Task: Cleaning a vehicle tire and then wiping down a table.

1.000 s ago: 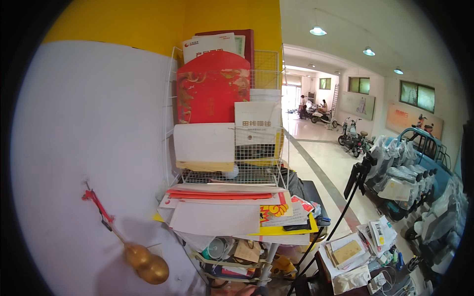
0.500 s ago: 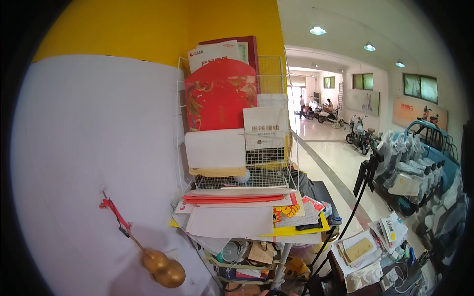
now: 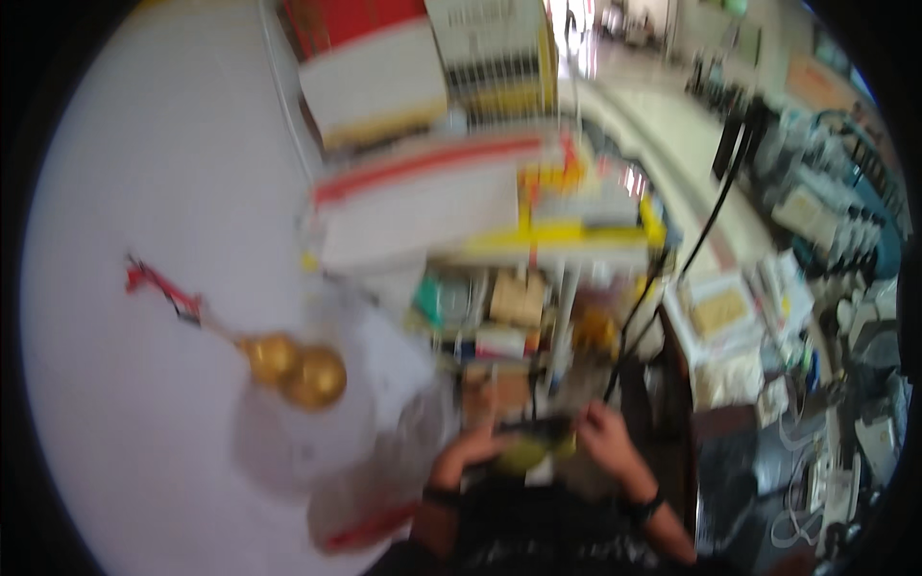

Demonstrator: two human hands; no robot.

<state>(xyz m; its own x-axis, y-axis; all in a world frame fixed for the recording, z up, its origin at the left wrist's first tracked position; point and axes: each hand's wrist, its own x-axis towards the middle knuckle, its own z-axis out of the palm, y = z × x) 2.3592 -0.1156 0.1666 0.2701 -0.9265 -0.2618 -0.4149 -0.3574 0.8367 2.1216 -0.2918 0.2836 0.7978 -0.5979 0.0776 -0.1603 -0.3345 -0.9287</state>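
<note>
The view is blurred by motion. My left hand and my right hand meet low in the picture, close to my body. Between them is a small yellow-green object with a dark part on top; both hands close on it from either side. What the object is cannot be made out. A dark band sits on each wrist. Just beyond my hands stands a crowded wire rack.
The rack carries stacked white, red and yellow papers and small boxes below. A golden gourd ornament hangs on the white wall at left, above a clear plastic bag. A black cable and a cluttered table are at right.
The view has swung sharply downward. The rack's upper shelves have slid to the top edge, and my two hands with the yellow-green object have come into sight at the bottom.
</note>
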